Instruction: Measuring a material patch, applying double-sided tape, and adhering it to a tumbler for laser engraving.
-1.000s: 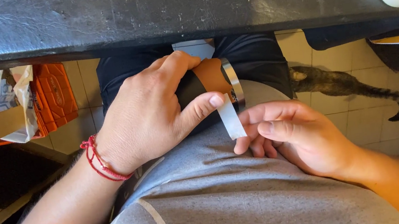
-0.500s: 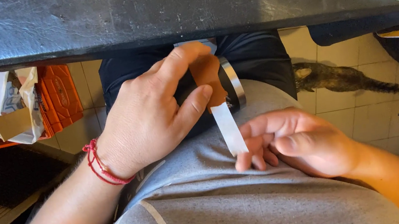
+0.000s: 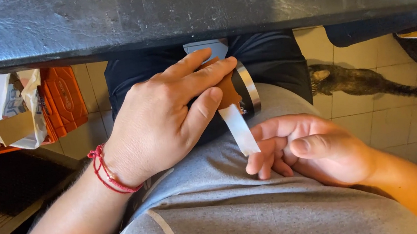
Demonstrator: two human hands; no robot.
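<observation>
Under my left hand (image 3: 160,120) I see a black cylinder with a silver rim (image 3: 246,91), and against my fingers a rust-brown leather piece (image 3: 226,92). A white tape strip (image 3: 239,129) runs from my left thumb toward my right hand's (image 3: 314,148) fingertips. A red cord bracelet (image 3: 107,173) circles my left wrist. My shirt (image 3: 264,217) is heather grey with a pale stripe. Beyond the fingers, the tabletop (image 3: 99,18) is scuffed black; a dark tabby cat (image 3: 360,83) lies on beige tiles.
</observation>
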